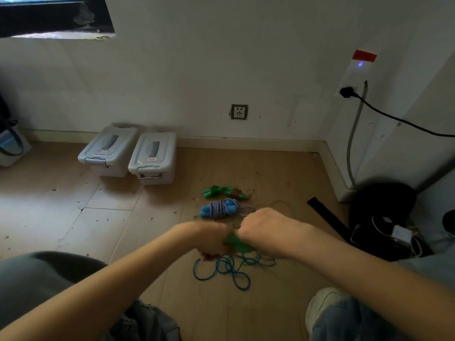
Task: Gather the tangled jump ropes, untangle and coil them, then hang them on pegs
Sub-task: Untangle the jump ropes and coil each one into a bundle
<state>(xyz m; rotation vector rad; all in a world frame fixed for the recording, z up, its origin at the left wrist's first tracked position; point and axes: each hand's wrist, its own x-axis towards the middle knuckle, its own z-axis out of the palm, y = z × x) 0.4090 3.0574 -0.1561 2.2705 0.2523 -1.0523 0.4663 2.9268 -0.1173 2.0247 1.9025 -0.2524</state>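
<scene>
Loose blue rope (229,269) sprawled in loops on the wood floor (123,217), just below both hands. Left hand (211,238) and right hand (266,230) close together, blurred, each grip curled around green handles (235,242). Beyond: coiled blue-handled rope (220,208), then green-handled bundle (225,191). Two lidded grey bins (130,153) by the wall.

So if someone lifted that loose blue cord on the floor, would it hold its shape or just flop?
It would probably flop: the blue cord lies in slack, overlapping loops on the wooden floor, so it looks limp. Those crossings may snag and lift together as a tangle. It looks thin, so likely light, unlike the blue-handled rope, wound tight into a bundle.
</scene>
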